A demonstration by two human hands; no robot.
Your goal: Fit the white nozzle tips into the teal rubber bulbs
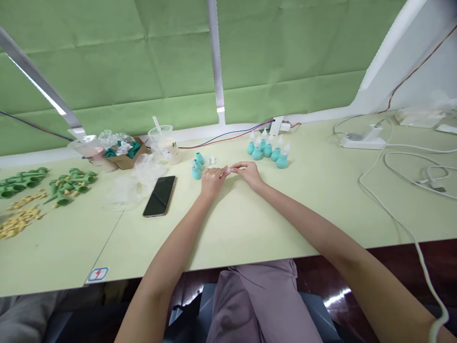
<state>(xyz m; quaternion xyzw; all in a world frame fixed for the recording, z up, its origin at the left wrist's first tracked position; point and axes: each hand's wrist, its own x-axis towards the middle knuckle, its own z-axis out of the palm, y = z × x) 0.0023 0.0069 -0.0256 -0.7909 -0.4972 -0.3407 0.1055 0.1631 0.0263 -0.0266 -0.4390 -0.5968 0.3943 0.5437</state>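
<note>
Between the fingertips of both hands is a small white piece (pixel 228 170), mostly covered by the fingers. My left hand (pixel 212 182) pinches it from the left, and my right hand (pixel 250 174) grips its other side. Just beyond my left hand stand a few small turquoise bulb-shaped pieces (pixel 196 172), close to some loose white tips (pixel 213 160). Farther right, past my right hand, several turquoise bulbs with white pointed tips (pixel 267 149) stand upright in a group.
A phone (pixel 159 196) lies left of my arm, beside a crumpled plastic bag (pixel 130 183). Drink cups (pixel 166 145) and a cardboard box (pixel 130 159) stand behind. Green horn-like pieces (pixel 69 185) and yellow bits (pixel 21 221) lie far left. A power strip (pixel 362 140) with cables sits right.
</note>
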